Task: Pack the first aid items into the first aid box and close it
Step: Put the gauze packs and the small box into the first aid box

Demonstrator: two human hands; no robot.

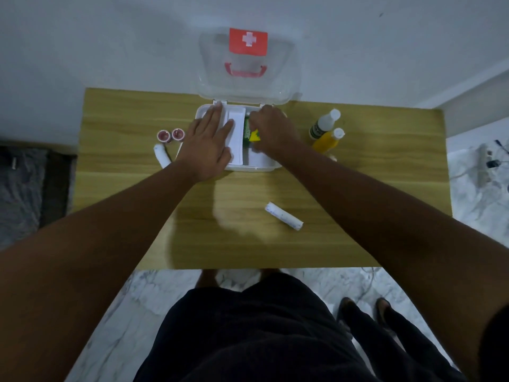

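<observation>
The white first aid box (256, 168) stands open at the far middle of the wooden table, its clear lid (248, 86) with a red cross label tipped back against the wall. My left hand (208, 143) lies flat, fingers spread, on a white packet (237, 136) inside the box. My right hand (271, 128) is curled over a green and yellow pack (251, 135) in the box. Two small red tape rolls (170, 135) and a white bandage roll (162, 155) lie left of the box. Another bandage roll (283, 215) lies nearer me.
A white bottle (323, 124) and a yellow bottle (327, 140) stand right of the box. The table (124, 216) backs onto a white wall. A power strip with cables (486, 161) lies on the marble floor at right; a dark mat (27, 186) at left.
</observation>
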